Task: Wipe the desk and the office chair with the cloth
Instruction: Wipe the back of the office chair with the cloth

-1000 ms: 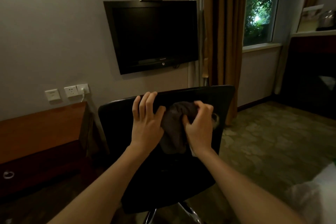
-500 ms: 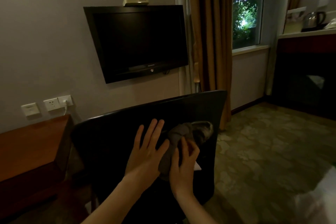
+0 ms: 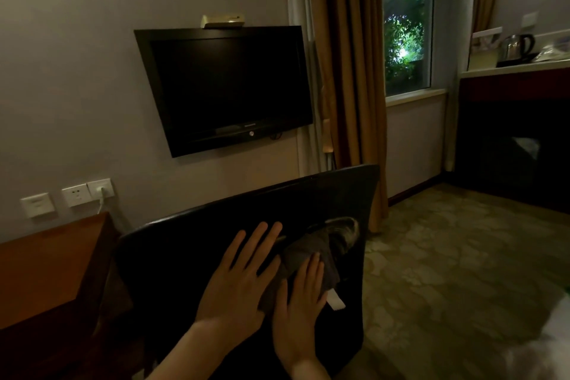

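- The office chair (image 3: 185, 256) turns the back of its black backrest toward the person, its top edge rising from near left to far right.
- The grey cloth (image 3: 324, 248) lies against the right half of that backrest, below the top edge and close to the right rim.
- The cloth's long axis runs on a slant, from a near end under the palm up to a paler, bunched end at the far right. A white tag (image 3: 335, 302) sticks out at its lower right edge.
- The right hand (image 3: 297, 296) lies on the near end of the cloth with its fingers (image 3: 311, 268) straight and released. It presses the cloth to the chair rather than pinching it. Most of the cloth lies ahead of those fingertips, up and to the right.
- The left hand (image 3: 240, 281) rests flat on the bare backrest just left of the cloth, its fingers (image 3: 262, 241) spread and grasping nothing. Whether its thumb touches the cloth's edge cannot be told.
- The right hand looks like the one to drive the wipe, with the left steadying the chair.
- A stroke along the cloth's axis would probably reach the right rim at once. The wider stretch of backrest lies to the left, past the left hand, which would likely have to lift or shift first.
- The wooden worktop (image 3: 46, 271) stands well apart at the left, below the wall sockets (image 3: 75, 194). The left hand is nearer to it than the hand on the cloth.
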`<control>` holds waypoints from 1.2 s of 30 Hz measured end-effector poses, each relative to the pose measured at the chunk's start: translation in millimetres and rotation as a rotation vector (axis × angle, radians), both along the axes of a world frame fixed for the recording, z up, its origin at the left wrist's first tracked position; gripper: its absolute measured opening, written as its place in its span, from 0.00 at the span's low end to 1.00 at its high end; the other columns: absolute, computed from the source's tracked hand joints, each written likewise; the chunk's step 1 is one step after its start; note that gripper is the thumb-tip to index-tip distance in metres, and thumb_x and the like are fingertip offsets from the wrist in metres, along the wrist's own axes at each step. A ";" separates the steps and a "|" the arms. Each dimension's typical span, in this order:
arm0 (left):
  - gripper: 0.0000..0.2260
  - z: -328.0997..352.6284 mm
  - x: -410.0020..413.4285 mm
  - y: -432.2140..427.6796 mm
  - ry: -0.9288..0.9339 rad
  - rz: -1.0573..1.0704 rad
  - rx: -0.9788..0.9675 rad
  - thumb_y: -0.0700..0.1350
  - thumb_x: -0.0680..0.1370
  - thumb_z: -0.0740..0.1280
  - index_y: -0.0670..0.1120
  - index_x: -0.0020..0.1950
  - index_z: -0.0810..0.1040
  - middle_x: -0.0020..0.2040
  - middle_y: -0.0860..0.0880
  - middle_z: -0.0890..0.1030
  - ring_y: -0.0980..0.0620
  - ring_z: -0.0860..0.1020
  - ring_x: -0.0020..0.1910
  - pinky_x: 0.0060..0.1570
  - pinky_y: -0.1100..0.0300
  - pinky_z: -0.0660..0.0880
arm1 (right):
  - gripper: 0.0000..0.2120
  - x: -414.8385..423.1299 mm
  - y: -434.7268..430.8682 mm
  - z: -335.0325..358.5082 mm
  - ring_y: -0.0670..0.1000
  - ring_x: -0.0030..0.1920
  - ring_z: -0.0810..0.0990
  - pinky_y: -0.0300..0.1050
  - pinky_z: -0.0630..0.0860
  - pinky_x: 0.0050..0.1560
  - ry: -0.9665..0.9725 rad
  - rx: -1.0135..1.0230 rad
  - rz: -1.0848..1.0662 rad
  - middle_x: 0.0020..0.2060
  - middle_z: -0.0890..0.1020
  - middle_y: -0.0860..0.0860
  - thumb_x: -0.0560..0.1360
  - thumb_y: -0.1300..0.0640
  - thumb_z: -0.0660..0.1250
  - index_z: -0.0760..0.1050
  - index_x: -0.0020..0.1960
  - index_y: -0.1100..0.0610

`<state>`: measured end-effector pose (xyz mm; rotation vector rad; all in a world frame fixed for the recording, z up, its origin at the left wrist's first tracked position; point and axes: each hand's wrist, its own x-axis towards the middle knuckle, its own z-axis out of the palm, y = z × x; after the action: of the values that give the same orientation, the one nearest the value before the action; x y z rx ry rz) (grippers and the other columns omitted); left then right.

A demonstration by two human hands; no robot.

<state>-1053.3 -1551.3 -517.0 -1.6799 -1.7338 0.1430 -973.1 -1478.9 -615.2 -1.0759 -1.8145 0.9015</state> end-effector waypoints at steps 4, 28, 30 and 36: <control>0.38 8.6 3.8 -9.4 0.051 0.000 -0.042 0.56 0.63 0.73 0.45 0.72 0.74 0.81 0.39 0.50 0.39 0.46 0.80 0.77 0.42 0.39 | 0.33 0.7 0.0 3.1 0.39 0.72 0.23 0.52 0.36 0.79 0.101 -0.022 0.058 0.71 0.22 0.36 0.77 0.32 0.38 0.23 0.72 0.43; 0.28 70.2 -9.3 -52.0 0.040 -0.056 0.193 0.48 0.76 0.58 0.43 0.76 0.67 0.81 0.40 0.54 0.40 0.49 0.80 0.76 0.38 0.54 | 0.32 -23.1 -37.2 8.8 0.50 0.78 0.29 0.53 0.46 0.79 -0.091 0.444 0.059 0.76 0.26 0.42 0.81 0.35 0.41 0.21 0.73 0.38; 0.28 75.6 -6.2 -46.0 0.111 -0.080 0.149 0.48 0.77 0.56 0.42 0.77 0.66 0.81 0.39 0.53 0.40 0.49 0.80 0.77 0.39 0.53 | 0.33 -24.7 -36.0 9.4 0.51 0.78 0.31 0.55 0.50 0.79 -0.101 0.455 0.045 0.77 0.28 0.44 0.82 0.36 0.43 0.23 0.75 0.39; 0.25 86.1 10.9 -11.3 0.184 -0.185 0.047 0.52 0.83 0.45 0.47 0.76 0.68 0.81 0.43 0.54 0.41 0.49 0.80 0.77 0.40 0.51 | 0.32 -5.4 -19.9 24.6 0.51 0.79 0.33 0.57 0.62 0.76 -0.079 0.495 0.098 0.79 0.32 0.43 0.84 0.39 0.48 0.29 0.77 0.39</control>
<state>-1042.4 -1562.6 -431.0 -1.7255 -1.4297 0.1647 -978.5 -1498.8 -590.6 -0.7202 -2.0262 0.4270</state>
